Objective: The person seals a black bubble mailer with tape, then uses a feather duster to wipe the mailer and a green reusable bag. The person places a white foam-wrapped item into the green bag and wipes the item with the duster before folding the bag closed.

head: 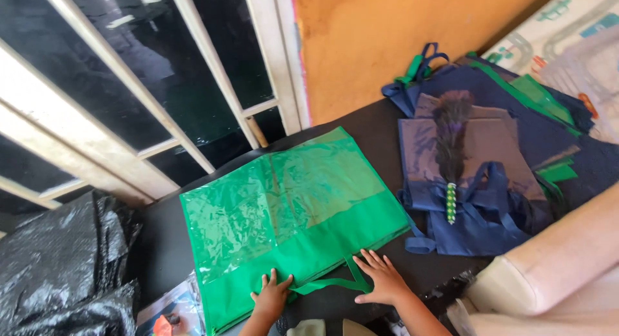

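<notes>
- Green bag (293,210) lies flat on the dark tabletop (367,126), near its front edge, with a clear plastic panel covering most of its upper face and a solid green band along the side nearest the person.
- Left hand (271,296) rests palm down on the bag's near edge, fingers (269,279) spread and flat, pinching nothing.
- Right hand (383,278) also lies palm down, fingers (374,257) spread, touching the bag's near edge beside the green handle strap (335,283).
- That strap loops out from the bag's edge onto the tabletop between the two hands.
- Toward the right edge of the tabletop, apart from the green bag, sits a pile of navy bags (480,181) with a dark feather duster (450,143) lying on top.
- Black plastic sheet (61,265) bunches up beyond the left edge.
</notes>
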